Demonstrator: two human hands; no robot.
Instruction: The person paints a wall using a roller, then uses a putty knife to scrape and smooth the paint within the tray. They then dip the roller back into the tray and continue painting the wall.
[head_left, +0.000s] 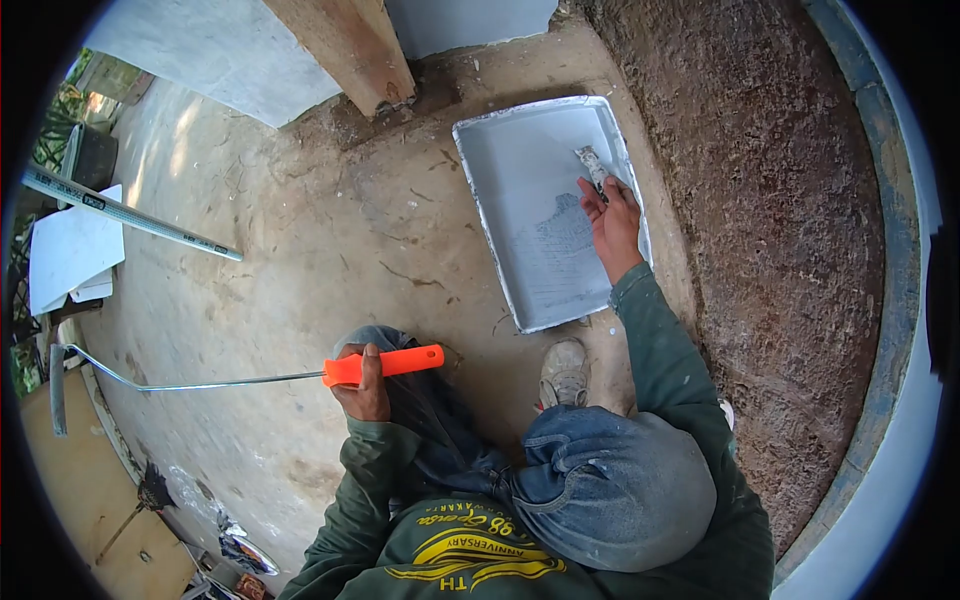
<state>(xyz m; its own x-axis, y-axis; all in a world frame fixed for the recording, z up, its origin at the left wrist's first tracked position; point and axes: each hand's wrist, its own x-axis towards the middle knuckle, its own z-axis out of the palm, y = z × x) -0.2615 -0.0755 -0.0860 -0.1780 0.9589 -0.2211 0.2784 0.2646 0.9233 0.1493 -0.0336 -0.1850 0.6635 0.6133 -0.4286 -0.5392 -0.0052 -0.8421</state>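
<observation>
My left hand (366, 388) is wrapped round the orange handle of a paint roller (385, 367). The roller's thin metal rod runs out to the left, ending in a narrow grey sleeve held off the tray. Over the right side of a paint tray (487, 228), my right hand (616, 228) grips a short paint-smeared brush (593, 168) between thumb and fingers, its end pointing toward the far side. Pale grey paint coats the tray, with a darker thin patch near the middle. My fingers partly hide the brush handle.
A wooden post (350, 50) stands beyond the tray, beside pale wall panels (215, 50). Rough brown ground (750, 220) borders the right. A long metal bar (140, 215) slants in at left, near white boards (75, 250). My shoe (565, 375) is just below the tray.
</observation>
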